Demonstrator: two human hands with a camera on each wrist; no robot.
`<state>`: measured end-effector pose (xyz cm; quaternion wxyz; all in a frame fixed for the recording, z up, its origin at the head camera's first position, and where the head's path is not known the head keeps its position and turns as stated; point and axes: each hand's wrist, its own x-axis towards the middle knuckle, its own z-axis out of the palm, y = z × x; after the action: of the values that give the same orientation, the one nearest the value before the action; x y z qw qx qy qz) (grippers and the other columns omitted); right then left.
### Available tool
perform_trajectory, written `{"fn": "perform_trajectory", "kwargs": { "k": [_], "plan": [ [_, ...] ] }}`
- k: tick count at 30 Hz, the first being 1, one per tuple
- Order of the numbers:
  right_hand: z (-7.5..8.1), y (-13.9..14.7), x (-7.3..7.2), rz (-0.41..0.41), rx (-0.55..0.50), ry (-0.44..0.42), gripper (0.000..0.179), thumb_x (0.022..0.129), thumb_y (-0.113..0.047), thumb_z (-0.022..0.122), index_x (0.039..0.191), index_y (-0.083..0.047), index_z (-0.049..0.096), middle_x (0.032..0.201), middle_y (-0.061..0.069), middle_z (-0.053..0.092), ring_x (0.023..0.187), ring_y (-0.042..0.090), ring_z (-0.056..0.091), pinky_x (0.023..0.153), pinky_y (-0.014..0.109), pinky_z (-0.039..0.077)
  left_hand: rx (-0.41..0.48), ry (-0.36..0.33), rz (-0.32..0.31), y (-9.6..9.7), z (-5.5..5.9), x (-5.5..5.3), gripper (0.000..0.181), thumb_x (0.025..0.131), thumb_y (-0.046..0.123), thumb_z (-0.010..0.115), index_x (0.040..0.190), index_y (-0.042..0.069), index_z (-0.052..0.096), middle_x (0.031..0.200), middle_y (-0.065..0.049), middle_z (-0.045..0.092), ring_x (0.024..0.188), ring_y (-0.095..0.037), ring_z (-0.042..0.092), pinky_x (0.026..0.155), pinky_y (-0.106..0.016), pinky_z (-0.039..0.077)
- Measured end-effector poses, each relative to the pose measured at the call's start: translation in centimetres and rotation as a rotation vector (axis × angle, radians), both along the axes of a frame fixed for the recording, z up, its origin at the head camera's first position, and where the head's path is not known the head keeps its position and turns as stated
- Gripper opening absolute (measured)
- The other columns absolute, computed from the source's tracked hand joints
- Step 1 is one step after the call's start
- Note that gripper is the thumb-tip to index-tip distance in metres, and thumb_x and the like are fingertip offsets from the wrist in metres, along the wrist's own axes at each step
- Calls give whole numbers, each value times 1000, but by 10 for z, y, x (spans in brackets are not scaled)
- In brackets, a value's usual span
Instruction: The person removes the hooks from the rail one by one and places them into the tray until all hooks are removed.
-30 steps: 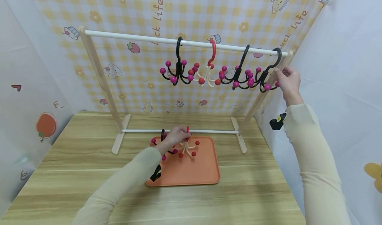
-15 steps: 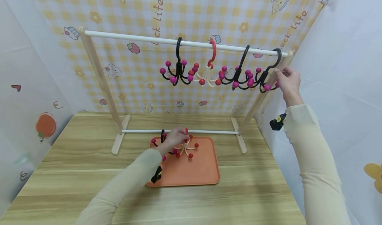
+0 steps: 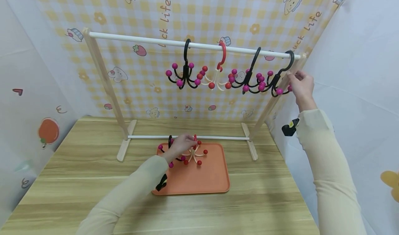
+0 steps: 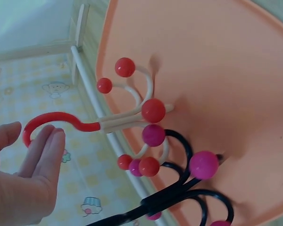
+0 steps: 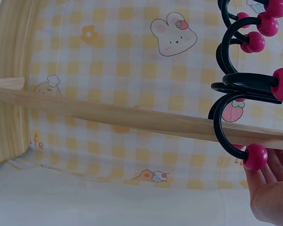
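My left hand [image 3: 184,143] is at the red hook of a red-and-white claw hanger [image 3: 193,152], which stands on an orange tray [image 3: 202,179]. In the left wrist view, the thumb and straight fingers lie either side of the hook's end, with a gap between them. A black claw hanger [image 4: 165,197] with magenta balls stands beside it, partly hidden by the left hand in the head view. My right hand [image 3: 302,86] grips the right wooden post [image 5: 146,120] of the rack, thumb on one side and fingers on the other, near a hanging black hanger [image 3: 275,79].
A white rail [image 3: 137,38] carries several claw hangers, among them a red-and-white one [image 3: 216,76]. The rack's left post [image 3: 106,82] and feet stand on the wooden table [image 3: 93,179]. A low white bar [image 3: 224,137] runs behind the tray.
The red-and-white hanger at my left hand has turned and shifted slightly left and down onto the tray, then stayed put. My right hand has not moved.
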<state>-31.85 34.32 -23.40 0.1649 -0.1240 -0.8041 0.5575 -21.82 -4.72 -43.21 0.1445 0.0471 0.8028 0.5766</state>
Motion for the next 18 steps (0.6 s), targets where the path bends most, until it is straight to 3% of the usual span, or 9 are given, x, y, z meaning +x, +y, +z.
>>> {"fn": "perform_trajectory", "kwargs": {
  "k": [2,3,5,7,9,14,18],
  "plan": [
    [-9,14,-15,1,-26,9,49,79,-40,62,122,-18,53,118,3,55,93,16,53,70,26,48,-52,19,4,-2,4,0,21,83,21,62,94,4,58,92,-9,63,85,-22,58,63,-35,47],
    [-16,23,-25,-5,-38,17,48,78,-41,64,119,-18,55,115,2,56,91,16,54,67,25,49,-93,1,20,-2,14,4,20,83,19,62,95,3,58,95,-11,62,87,-25,57,65,-36,47],
    [-25,36,-39,-7,-35,13,50,76,-44,65,119,-20,56,115,2,56,92,16,54,65,25,49,-122,28,16,-4,18,2,21,84,19,60,97,2,58,97,-13,62,85,-24,58,63,-35,47],
    [-27,39,-43,-8,-63,19,49,74,-42,67,116,-19,57,113,2,57,90,17,54,62,24,49,-135,43,9,-7,22,2,23,85,20,59,99,3,58,99,-14,62,83,-24,58,63,-34,47],
    [-20,28,-30,-7,-28,11,50,76,-43,64,119,-18,56,115,3,56,92,16,53,64,23,49,-120,53,-7,-9,28,1,26,85,21,59,102,2,58,100,-15,61,83,-22,59,65,-32,47],
    [12,-19,19,-5,22,-19,52,84,-41,54,128,-13,47,123,7,50,96,15,49,66,16,46,-56,53,-31,-16,44,1,32,86,22,58,108,-1,55,100,-15,61,84,-22,58,69,-34,48],
    [19,-31,30,-9,8,-26,52,85,-38,53,129,-11,45,124,7,49,97,15,48,68,14,45,11,79,-53,-21,59,-1,31,88,16,55,110,-4,52,99,-17,60,87,-25,58,72,-34,48]
  ]
}}
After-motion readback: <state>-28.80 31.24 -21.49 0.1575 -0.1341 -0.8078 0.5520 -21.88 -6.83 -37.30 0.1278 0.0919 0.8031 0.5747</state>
